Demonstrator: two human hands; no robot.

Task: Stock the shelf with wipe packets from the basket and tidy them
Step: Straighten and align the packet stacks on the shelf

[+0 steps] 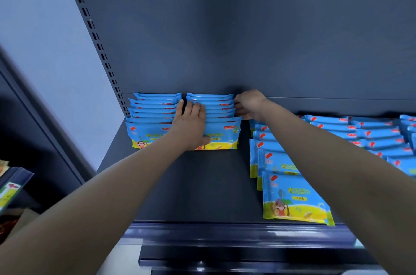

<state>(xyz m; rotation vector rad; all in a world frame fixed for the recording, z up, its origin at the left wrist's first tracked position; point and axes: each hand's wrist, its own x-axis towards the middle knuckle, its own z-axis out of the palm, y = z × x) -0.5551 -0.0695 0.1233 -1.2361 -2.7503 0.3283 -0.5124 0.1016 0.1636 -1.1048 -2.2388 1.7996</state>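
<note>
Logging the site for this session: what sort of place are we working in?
Most likely a shop aisle: a dark metal shelf with a slotted upright, a label rail along its front edge, and identical blue wipe packets standing in neat rows.

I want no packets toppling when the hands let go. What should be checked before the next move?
1. Is the left hand flat on the second row from the left: ok.
2. Is the right hand against that row's right end: ok.
3. Is the second row upright, with even ends: ok.
4. Is there a gap to the first row: ok, it is narrow.
5. Is the third row straight: not ok, its packets stagger sideways.
6. Is the basket within reach: cannot tell, none plainly in view.
</note>
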